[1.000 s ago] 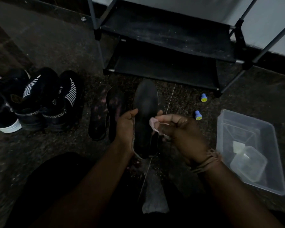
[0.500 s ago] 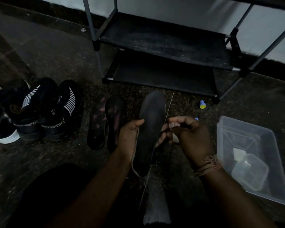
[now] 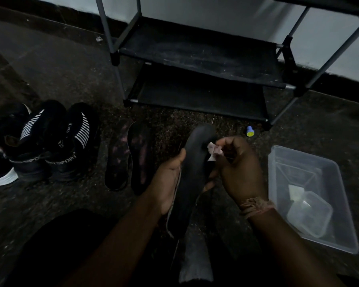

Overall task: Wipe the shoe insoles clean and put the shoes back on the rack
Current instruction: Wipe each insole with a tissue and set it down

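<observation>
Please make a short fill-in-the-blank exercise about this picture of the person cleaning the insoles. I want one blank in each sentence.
1. The left hand holds a dark ____.
2. The right hand pinches a small pale ____.
3. Two more insoles lie on the ____ beside the sneakers.
4. The shelves of the rack hold ____ shoes.

Missing words: insole; wipe; floor; no

Head-worn, looking forward and steeply down, close over both forearms; floor (image 3: 50, 69) filling the view, rack (image 3: 199, 59) at twelve o'clock, bin (image 3: 340, 204) at four.
</observation>
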The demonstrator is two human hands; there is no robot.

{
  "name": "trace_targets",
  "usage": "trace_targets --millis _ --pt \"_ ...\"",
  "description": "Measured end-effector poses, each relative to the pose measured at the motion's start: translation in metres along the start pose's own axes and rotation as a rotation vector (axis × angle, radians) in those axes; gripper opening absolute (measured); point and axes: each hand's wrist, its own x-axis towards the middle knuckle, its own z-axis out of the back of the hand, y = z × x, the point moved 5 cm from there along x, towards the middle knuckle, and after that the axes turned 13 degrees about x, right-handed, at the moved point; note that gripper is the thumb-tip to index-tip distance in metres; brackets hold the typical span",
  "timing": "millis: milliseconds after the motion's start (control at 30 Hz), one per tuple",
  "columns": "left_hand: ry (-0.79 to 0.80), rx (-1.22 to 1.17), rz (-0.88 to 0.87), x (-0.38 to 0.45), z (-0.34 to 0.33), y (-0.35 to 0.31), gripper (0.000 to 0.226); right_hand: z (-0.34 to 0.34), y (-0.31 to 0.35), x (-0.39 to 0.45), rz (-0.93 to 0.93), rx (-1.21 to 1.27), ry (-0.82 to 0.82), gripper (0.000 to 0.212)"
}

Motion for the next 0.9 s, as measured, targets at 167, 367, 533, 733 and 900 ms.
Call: trace_targets --millis 167,367,533,733,900 --pt "-0.057 -0.001 0.074 0.003 0.002 0.009 0.052 -0.022 0.021 -0.019 0.329 -0.412 0.139 0.014" --pt "-0.280 0.085 0.008 0.005 0.025 -0.007 0.064 -0.058 0.009 -0.047 0.005 -0.245 0.607 0.016" --pt "-0.125 0.011 0.095 0.001 0.006 0.003 0.056 -0.006 0.004 -0.010 -0.148 -0.014 0.185 0.018" --pt "-0.008 0.099 0.153 -0.001 -0.003 0.014 0.054 0.021 0.009 0.005 0.183 -0.354 -0.115 0.020" --pt "-0.069 0.110 0.149 -0.003 -0.008 0.012 0.046 -0.008 0.016 -0.008 0.333 -0.395 0.045 0.023"
